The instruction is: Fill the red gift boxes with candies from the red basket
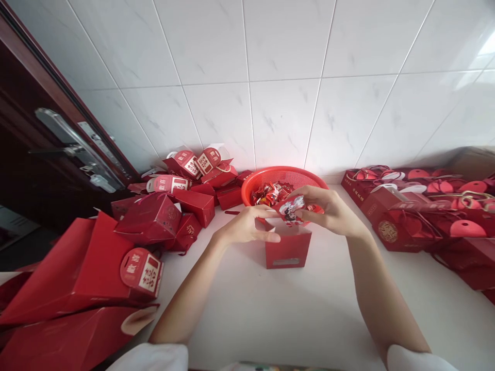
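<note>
A small red gift box (pixel 286 253) stands upright on the white tabletop in front of me, its top open and a pale strip low on its front. My left hand (pixel 247 225) grips the box's upper left edge, thumb at the front and fingers behind. Over the opening, my right hand (pixel 325 208) is closed on wrapped candies (pixel 293 210) in shiny red and white wrappers; how many cannot be made out. Just behind the box is a red plastic basket (pixel 257 178) with a heap of wrapped candies (pixel 266 193) in it, partly hidden by my hands.
Several red gift boxes (pixel 150 219) are piled at the left, some tipped over. More red boxes with cord handles (pixel 402 216) stand in rows at the right. A tiled wall (pixel 286 118) rises behind the table, and a dark door with a metal handle (pixel 73 147) is at the left.
</note>
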The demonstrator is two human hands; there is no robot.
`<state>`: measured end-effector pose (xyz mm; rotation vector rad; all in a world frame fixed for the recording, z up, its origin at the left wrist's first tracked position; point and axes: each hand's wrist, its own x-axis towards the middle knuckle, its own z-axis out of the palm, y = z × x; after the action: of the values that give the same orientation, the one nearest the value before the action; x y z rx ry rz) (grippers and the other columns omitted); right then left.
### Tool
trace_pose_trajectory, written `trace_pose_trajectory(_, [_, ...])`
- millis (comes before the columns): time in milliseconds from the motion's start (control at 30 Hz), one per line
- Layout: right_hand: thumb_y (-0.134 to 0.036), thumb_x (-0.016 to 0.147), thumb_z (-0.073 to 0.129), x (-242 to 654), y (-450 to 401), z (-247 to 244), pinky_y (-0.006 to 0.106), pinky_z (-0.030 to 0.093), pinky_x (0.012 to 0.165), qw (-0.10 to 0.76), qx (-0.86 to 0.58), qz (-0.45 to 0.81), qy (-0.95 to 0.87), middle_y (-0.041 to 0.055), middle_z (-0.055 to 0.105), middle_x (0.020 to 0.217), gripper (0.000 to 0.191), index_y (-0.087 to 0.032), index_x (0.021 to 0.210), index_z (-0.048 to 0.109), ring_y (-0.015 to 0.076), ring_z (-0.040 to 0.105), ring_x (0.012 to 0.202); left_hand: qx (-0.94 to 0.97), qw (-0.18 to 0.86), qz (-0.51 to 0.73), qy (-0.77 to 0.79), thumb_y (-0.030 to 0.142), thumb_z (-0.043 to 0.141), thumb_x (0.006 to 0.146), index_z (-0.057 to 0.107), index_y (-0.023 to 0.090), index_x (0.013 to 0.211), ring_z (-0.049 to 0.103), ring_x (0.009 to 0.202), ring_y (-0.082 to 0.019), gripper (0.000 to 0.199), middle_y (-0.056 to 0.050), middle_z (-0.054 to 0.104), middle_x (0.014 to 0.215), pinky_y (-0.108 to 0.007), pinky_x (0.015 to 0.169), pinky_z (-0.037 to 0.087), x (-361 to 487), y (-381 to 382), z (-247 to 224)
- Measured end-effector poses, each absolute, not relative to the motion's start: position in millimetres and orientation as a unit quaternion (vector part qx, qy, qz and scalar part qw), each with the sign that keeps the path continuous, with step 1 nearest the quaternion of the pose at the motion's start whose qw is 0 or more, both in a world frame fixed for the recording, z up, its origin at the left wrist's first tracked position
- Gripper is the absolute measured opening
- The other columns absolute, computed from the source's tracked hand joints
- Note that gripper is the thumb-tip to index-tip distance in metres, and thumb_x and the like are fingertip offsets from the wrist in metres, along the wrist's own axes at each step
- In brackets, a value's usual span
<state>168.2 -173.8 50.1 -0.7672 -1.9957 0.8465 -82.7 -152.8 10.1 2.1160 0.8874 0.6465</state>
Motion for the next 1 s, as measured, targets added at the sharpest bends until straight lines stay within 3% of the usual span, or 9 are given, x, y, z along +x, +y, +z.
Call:
trace_pose_trajectory(167, [-0.024, 0.088, 0.065, 168.3, -172.1, 47.8, 0.035, 0.056, 0.08, 0.345, -0.324, 0.29, -0.832, 0.0074, 0.075, 0.11, 0.032, -0.021, 0.119, 0.068, 0.0229, 0.07, 0.094, 0.824, 0.36, 0.233, 0.371, 0.051, 0.088, 0.068, 0.066, 0.03, 0.137, 0.06, 0.128, -0.033, 0.075, -0.008, 0.065, 0.138, -0.043, 0.108, 0.047, -85.1, -151.7, 11.1])
trace_pose_trajectory(267, [-0.025, 0.089, 0.063, 166.4, -172.6, 47.0, 0.034, 0.056, 0.076, 0.319, -0.324, 0.301, -0.838, 0.0065, 0.074, 0.103, 0.032, -0.021, 0.12, 0.064, 0.0217, 0.07, 0.091, 0.838, 0.363, 0.207, 0.352, 0.052, 0.086, 0.071, 0.059, 0.029, 0.144, 0.054, 0.136, -0.034, 0.082, -0.008, 0.062, 0.144, -0.044, 0.114, 0.042, -87.1, -150.1, 12.8])
trace_pose_trajectory(433, [-0.026, 0.092, 0.061, 169.4, -174.0, 48.6, 0.03, 0.055, 0.071, 0.277, -0.313, 0.26, -0.87, 0.0052, 0.075, 0.094, 0.019, -0.021, 0.108, 0.07, 0.0199, 0.068, 0.082, 0.842, 0.364, 0.208, 0.338, 0.049, 0.086, 0.071, 0.058, 0.031, 0.145, 0.047, 0.143, -0.034, 0.081, -0.006, 0.059, 0.149, -0.043, 0.117, 0.039, -89.1, -147.7, 11.5])
trace_pose_trajectory(667, [-0.029, 0.094, 0.059, 178.7, -170.8, 48.3, 0.032, 0.056, 0.076, 0.276, -0.301, 0.26, -0.875, 0.0065, 0.076, 0.103, 0.028, -0.021, 0.117, 0.072, 0.0225, 0.07, 0.09, 0.844, 0.367, 0.186, 0.344, 0.046, 0.085, 0.074, 0.053, 0.031, 0.149, 0.034, 0.152, -0.033, 0.083, -0.005, 0.053, 0.154, -0.045, 0.121, 0.035, -86.9, -149.8, 10.2])
trace_pose_trajectory(800, [-0.026, 0.091, 0.059, 178.1, -171.5, 51.5, 0.032, 0.054, 0.072, 0.298, -0.323, 0.275, -0.855, 0.0058, 0.074, 0.097, 0.023, -0.019, 0.111, 0.07, 0.0208, 0.068, 0.083, 0.848, 0.362, 0.19, 0.338, 0.044, 0.084, 0.075, 0.053, 0.031, 0.149, 0.035, 0.152, -0.032, 0.081, -0.005, 0.053, 0.154, -0.045, 0.122, 0.033, -85.9, -149.6, 9.9])
trace_pose_trajectory(1000, [-0.025, 0.081, 0.07, 176.0, -174.7, 54.1, 0.03, 0.053, 0.062, 0.412, -0.346, 0.365, -0.76, 0.0028, 0.067, 0.084, 0.013, -0.02, 0.088, 0.06, 0.0184, 0.065, 0.072, 0.839, 0.372, 0.207, 0.34, 0.042, 0.084, 0.075, 0.056, 0.028, 0.146, 0.044, 0.147, -0.031, 0.077, -0.007, 0.052, 0.155, -0.044, 0.121, 0.036, -84.4, -148.3, 6.4])
